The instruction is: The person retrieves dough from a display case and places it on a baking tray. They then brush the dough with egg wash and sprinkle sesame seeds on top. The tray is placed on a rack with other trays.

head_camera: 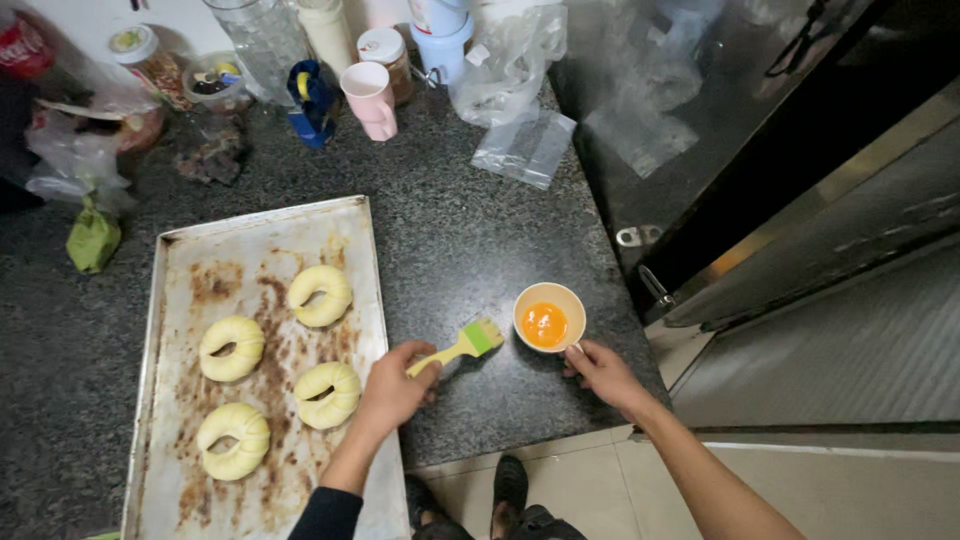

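You stand at a dark speckled counter (470, 240) beside a steel appliance (720, 130), tiled floor below. A stained baking tray (190, 500) on the counter carries four raw dough rings (320, 294). Jars, a pink cup (370, 98) and plastic bags crowd the counter's far edge. Your right hand (603, 372) rests fingers on the rim of a small bowl (549, 316) of beaten egg. Your left hand (396, 388), forearm crossing the tray's corner, grips a yellow-handled brush (468, 343), its green bristles pointing at the bowl
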